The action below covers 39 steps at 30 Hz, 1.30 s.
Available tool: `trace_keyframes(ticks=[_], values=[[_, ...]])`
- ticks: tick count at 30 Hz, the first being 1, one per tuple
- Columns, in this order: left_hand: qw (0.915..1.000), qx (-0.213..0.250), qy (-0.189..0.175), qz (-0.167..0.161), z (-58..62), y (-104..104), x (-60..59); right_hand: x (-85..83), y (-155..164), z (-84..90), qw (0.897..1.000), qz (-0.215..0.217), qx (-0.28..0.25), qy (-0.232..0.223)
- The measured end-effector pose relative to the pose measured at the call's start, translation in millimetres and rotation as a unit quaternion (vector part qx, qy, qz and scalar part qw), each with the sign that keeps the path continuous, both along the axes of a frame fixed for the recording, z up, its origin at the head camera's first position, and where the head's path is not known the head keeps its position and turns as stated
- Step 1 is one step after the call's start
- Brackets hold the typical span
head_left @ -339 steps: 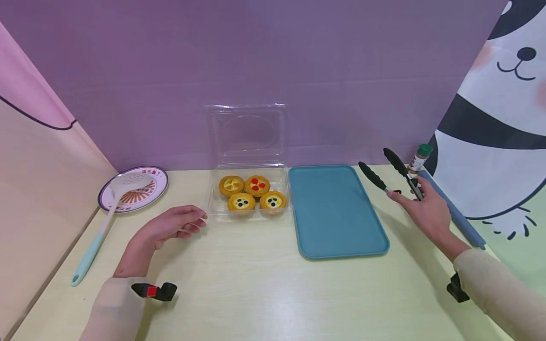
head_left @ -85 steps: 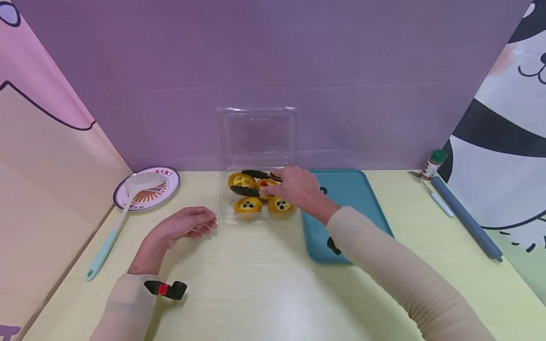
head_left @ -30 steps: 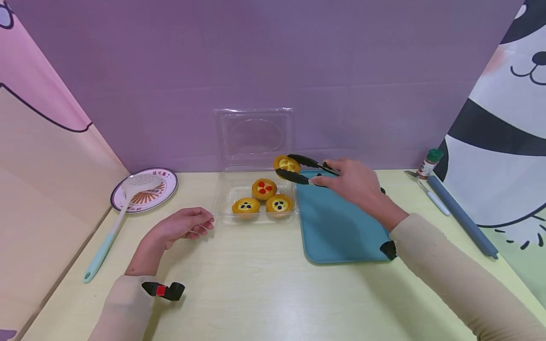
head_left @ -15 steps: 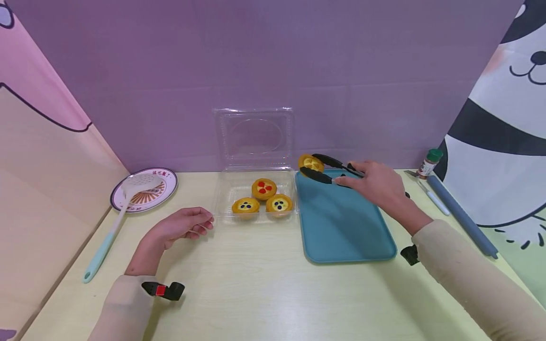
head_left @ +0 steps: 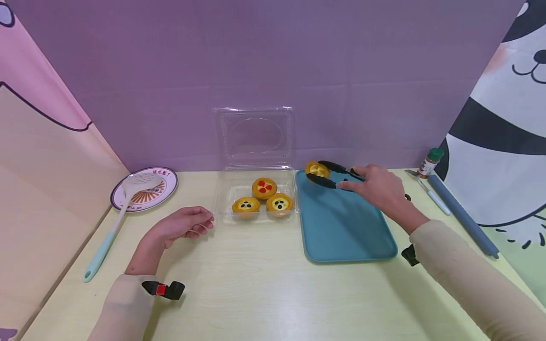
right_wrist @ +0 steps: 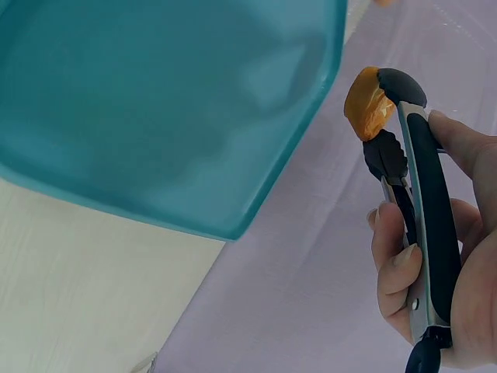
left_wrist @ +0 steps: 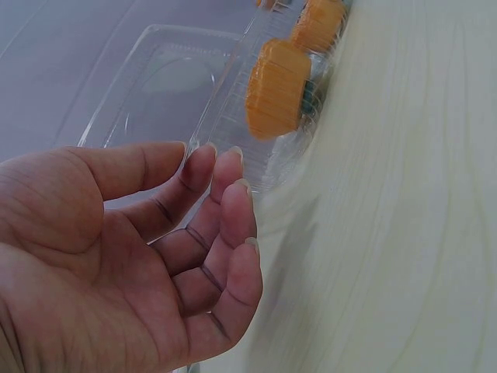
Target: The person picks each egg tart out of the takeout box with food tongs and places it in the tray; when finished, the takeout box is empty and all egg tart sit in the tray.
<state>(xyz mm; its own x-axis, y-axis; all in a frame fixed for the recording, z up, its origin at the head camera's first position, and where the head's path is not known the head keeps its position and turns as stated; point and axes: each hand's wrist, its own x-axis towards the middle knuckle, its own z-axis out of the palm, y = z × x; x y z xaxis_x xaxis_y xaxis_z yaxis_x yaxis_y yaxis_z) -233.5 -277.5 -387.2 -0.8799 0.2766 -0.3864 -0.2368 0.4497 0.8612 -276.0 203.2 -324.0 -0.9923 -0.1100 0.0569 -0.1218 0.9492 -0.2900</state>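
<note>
Right hand (head_left: 377, 187) grips black tongs (head_left: 330, 174), fingers curled round both handles. Tong tips pinch a yellow-topped tart (head_left: 317, 169), held over the far left corner of the teal tray (head_left: 345, 227) that sits under and in front of that hand. Right wrist view: tart (right_wrist: 366, 105) clamped between the tips, off the tray surface; whether it touches the tray I can't tell.

Left hand (head_left: 181, 225) rests on the counter (head_left: 264, 293), palm up, fingers loosely curled, holding nothing. Fingertips (left_wrist: 233, 183) sit just beside the near left corner of the clear clamshell box (head_left: 222, 196), lid standing open. Contact with the box: can't tell.

Box holds three tarts between the hands: one red-topped (head_left: 264, 187), two with dark dots (head_left: 245, 205) (head_left: 279, 203).

Left of the left hand: slotted spatula (head_left: 115, 218) lying across a plate (head_left: 164, 182).
</note>
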Motion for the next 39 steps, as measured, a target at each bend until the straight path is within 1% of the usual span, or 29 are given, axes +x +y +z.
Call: trace_keyframes(ticks=[7, 10, 17, 32, 39], values=[[1.0, -0.001, 0.001, 0.001, 0.2, 1, 0.4, -8.5, -2, -9.1, 0.999, 0.003, 0.041, -0.006], [1.0, 0.001, 0.001, 0.0, 0.6, 1, 0.7, -11.2, -4, -11.5, 0.999, 0.002, 0.05, -0.008], [1.0, 0.005, 0.001, 0.001, 1.4, 1, 1.5, -13.2, -8, -13.6, 0.999, 0.0, 0.049, -0.009], [1.0, -0.002, 0.002, 0.004, -1.1, -1, -0.4, -16.2, -10, -15.3, 0.998, -0.002, 0.05, -0.026], [1.0, 0.001, 0.003, 0.0, 0.9, 0, 0.6, -17.2, -11, -14.4, 0.998, 0.001, 0.058, -0.024]])
